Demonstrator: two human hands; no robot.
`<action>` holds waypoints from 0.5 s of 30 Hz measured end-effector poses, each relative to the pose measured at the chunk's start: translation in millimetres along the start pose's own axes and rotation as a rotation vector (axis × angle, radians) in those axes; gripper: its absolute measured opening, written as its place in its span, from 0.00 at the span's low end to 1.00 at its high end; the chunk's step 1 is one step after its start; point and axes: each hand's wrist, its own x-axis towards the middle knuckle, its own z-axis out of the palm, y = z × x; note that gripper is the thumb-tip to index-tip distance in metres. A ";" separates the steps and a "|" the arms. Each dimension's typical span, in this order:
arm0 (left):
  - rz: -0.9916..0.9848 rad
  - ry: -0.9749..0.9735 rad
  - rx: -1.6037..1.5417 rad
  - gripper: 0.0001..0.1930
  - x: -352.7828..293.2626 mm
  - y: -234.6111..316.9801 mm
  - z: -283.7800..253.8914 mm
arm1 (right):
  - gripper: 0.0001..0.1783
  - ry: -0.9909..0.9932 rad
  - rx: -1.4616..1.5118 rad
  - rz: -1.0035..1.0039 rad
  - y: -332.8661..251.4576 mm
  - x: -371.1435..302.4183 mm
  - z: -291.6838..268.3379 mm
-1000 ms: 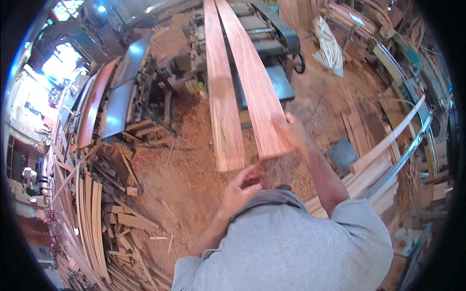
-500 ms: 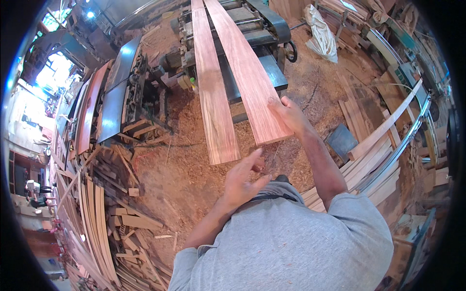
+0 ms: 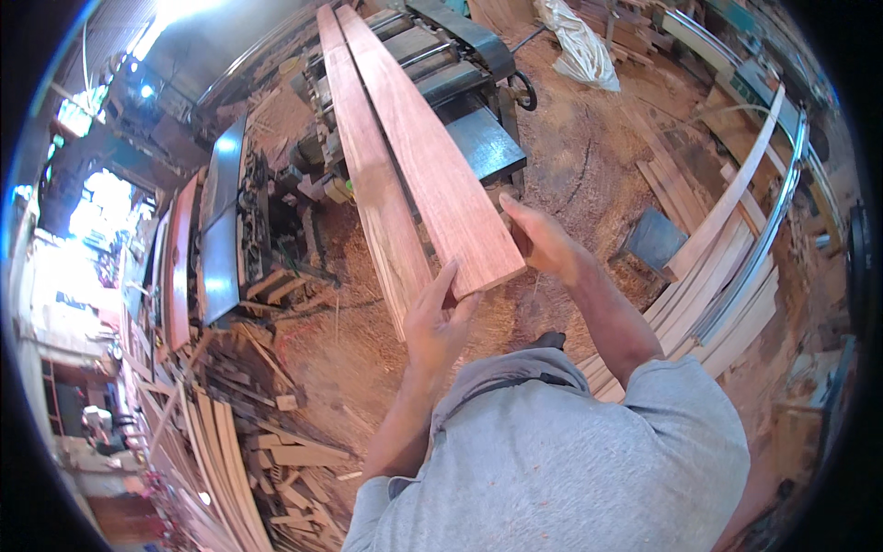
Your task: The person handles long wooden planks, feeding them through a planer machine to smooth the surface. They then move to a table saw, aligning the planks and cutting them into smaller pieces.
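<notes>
Two long reddish boards lie side by side in the upper middle of the frame, on a big green machine (image 3: pixel 460 83). The near end of the wide board (image 3: pixel 432 166) is held by both hands. The left hand (image 3: pixel 440 317) is laid flat against its end edge, fingers open. The right hand (image 3: pixel 543 241) is wrapped round its right corner. The narrow board (image 3: pixel 372 184) beside it is not touched. Most of the wide board is judged to be past the machine already, with only its far end left there.
</notes>
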 end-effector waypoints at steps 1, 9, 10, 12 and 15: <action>-0.034 0.013 -0.098 0.31 -1.1 -0.5 -0.9 | 0.28 -0.044 0.112 0.014 4.9 -2.5 -4.5; -0.508 -0.008 -0.510 0.25 -15.3 -3.1 -13.7 | 0.19 -0.200 0.401 0.002 58.0 5.2 -35.2; -0.530 0.006 -0.515 0.26 -15.4 -0.5 -12.1 | 0.19 -0.143 0.327 -0.051 58.7 4.3 -33.5; -0.528 0.011 -0.498 0.28 -15.4 4.1 -10.0 | 0.19 -0.101 0.237 -0.123 56.3 2.3 -33.6; -0.567 0.056 -0.455 0.30 -10.1 16.3 -4.9 | 0.15 -0.073 0.106 -0.226 64.6 8.0 -33.9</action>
